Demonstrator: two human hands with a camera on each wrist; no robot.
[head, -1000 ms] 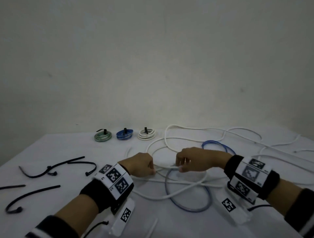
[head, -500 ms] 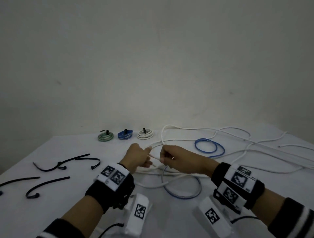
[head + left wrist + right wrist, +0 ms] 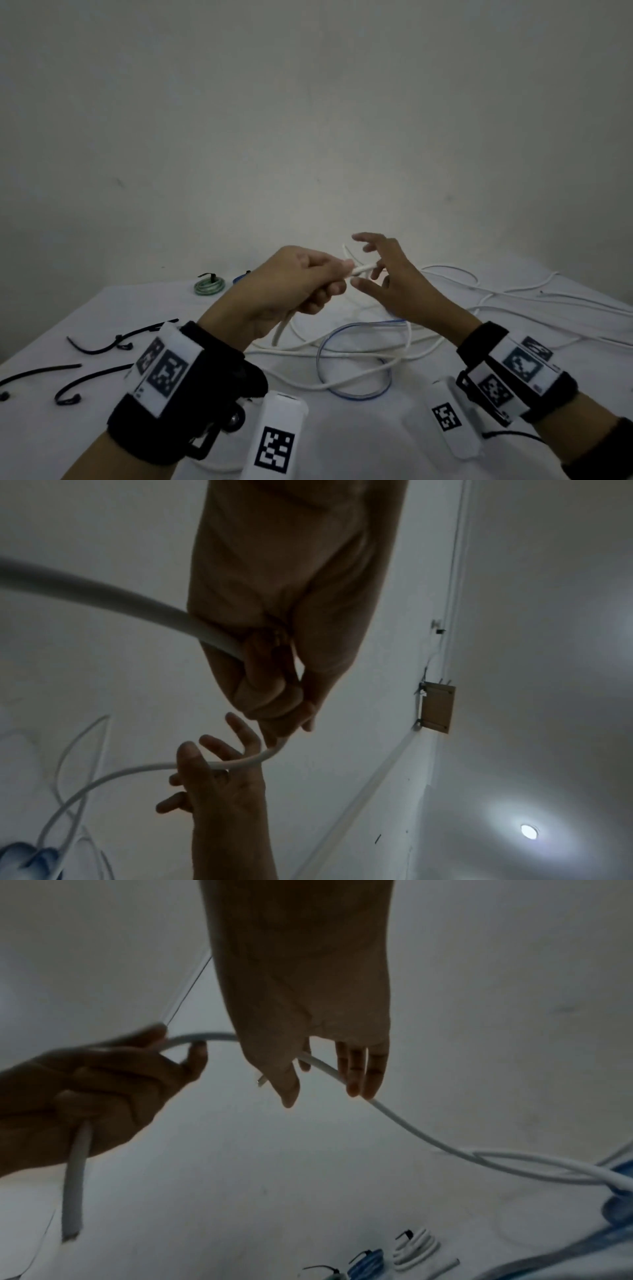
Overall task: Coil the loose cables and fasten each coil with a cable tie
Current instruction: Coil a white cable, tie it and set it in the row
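Observation:
A thick white cable (image 3: pixel 361 269) is lifted above the table between both hands. My left hand (image 3: pixel 337 279) grips it in a fist, and its short free end (image 3: pixel 279 334) hangs below the fist. In the left wrist view the cable (image 3: pixel 103 593) runs through the curled fingers (image 3: pixel 260 693). My right hand (image 3: pixel 364 262) is spread with straight fingers; the cable (image 3: pixel 404 1118) lies across them and trails down to the table. A loose blue cable (image 3: pixel 352 359) loops on the table under the hands.
Several black cable ties (image 3: pixel 120 339) lie at the left of the white table (image 3: pixel 342 445). Tied coils sit by the far wall: green (image 3: pixel 209 285), blue (image 3: pixel 368 1264), white (image 3: pixel 414 1250). More loose white cable (image 3: pixel 513 301) sprawls to the right.
Both hands rose from the table, lifting the white cable. My right hand, which pinched the cable before, has spread its fingers. My left hand keeps its grip.

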